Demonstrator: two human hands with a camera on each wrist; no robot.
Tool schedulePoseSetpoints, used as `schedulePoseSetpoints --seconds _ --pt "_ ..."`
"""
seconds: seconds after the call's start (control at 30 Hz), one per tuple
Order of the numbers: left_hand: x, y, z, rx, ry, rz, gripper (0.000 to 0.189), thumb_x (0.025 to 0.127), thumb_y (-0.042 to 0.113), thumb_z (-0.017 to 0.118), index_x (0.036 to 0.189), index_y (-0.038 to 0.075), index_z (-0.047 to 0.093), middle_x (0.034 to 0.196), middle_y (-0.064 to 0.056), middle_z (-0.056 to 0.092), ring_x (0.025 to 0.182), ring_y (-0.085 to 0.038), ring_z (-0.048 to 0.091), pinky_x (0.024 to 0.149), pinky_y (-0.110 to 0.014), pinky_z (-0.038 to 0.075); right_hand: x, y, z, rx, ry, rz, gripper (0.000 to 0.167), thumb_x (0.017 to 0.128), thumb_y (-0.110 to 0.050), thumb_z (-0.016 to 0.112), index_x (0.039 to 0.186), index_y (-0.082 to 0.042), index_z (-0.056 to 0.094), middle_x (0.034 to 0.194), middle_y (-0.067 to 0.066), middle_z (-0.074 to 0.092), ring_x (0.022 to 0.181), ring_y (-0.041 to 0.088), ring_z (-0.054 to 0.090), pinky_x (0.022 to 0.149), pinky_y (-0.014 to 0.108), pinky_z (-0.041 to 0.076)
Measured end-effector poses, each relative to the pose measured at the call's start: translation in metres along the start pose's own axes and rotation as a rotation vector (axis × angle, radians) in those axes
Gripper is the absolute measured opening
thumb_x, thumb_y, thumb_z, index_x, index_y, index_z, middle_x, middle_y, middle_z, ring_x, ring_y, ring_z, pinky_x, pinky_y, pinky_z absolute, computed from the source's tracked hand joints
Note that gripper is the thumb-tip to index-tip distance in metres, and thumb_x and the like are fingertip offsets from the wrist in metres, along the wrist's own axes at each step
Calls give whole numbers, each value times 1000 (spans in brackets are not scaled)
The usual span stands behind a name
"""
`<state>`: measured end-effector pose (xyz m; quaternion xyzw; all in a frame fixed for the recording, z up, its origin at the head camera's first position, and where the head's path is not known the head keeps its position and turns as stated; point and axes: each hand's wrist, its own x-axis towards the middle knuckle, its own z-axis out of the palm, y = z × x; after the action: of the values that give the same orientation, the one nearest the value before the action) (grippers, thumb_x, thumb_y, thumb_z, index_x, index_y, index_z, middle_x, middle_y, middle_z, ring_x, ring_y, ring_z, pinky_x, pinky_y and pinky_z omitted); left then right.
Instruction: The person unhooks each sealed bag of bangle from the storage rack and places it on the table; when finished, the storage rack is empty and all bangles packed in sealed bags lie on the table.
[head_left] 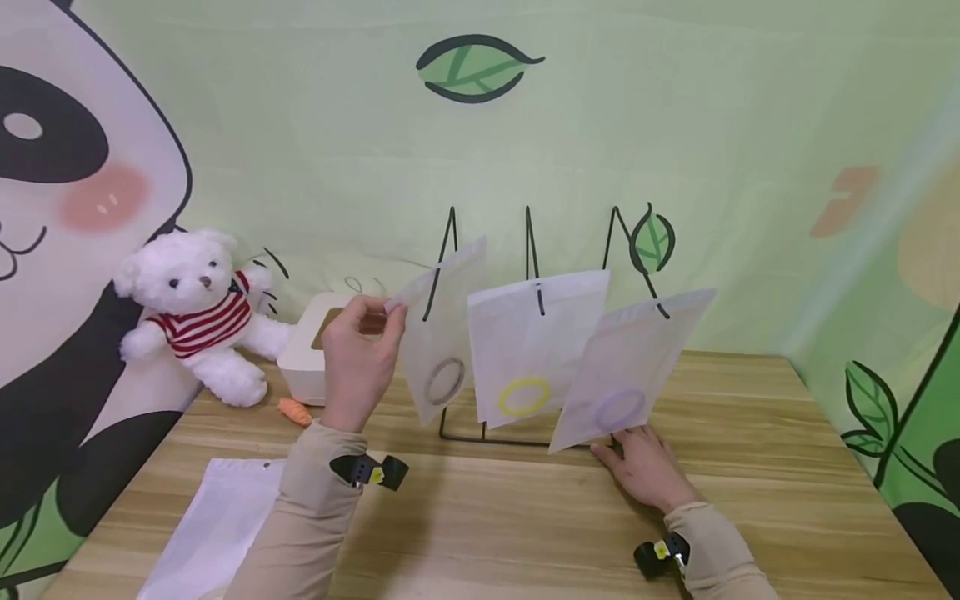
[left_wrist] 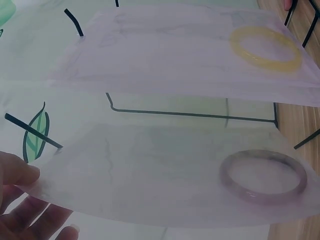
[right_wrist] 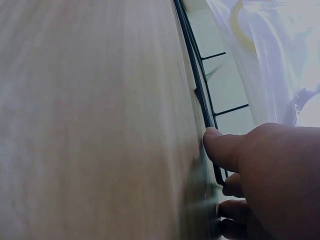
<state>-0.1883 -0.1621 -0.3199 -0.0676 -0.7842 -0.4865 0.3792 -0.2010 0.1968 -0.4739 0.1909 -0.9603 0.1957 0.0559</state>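
My left hand (head_left: 360, 358) pinches the upper left corner of a translucent bag (head_left: 438, 342) that hangs on a hook of a black wire rack (head_left: 510, 442). A greyish-purple bangle (left_wrist: 240, 191) shows through this bag near its bottom. Beside it hangs a second bag (head_left: 536, 342) with a yellow bangle (head_left: 505, 402), then a third bag (head_left: 637, 350) with a lavender bangle (head_left: 600, 410). Low at the rack's right front corner, my right hand (head_left: 645, 467) grips the base bar, thumb in front and fingertips curled behind in the right wrist view.
Another flat bag (head_left: 213, 525) lies on the wooden table (head_left: 480, 525) at the front left, partly under my left sleeve. A white box (head_left: 300, 371) with a cutout stands behind my left hand. Near it are a small orange object (head_left: 294, 411) and a white teddy bear (head_left: 206, 312) in a striped shirt.
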Motion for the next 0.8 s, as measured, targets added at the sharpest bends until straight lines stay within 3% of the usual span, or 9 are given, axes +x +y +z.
schedulePoseSetpoints --seconds 0.2,0.4,0.8 --pt "-2 -1 0 -14 36 24 10 89 6 70 90 -3 66 83 -13 67 74 -21 63 69 -23 50 1 1 0 -2 -6 4 47 99 -32 56 133 1 56 136 25 50 126 46 44 94 72 33" --pt "-4 1 -1 -41 69 67 9 89 6 69 87 -3 66 79 -12 66 73 -21 62 71 -26 50 1 1 1 0 -7 0 47 99 -32 56 134 1 56 137 25 50 126 46 43 95 72 33" --pt "-9 8 -8 -67 94 85 9 89 6 69 85 -2 66 78 -10 66 73 -16 60 73 -25 49 1 0 0 0 -7 -2 47 99 -32 56 131 2 57 134 25 52 124 46 45 94 71 34"
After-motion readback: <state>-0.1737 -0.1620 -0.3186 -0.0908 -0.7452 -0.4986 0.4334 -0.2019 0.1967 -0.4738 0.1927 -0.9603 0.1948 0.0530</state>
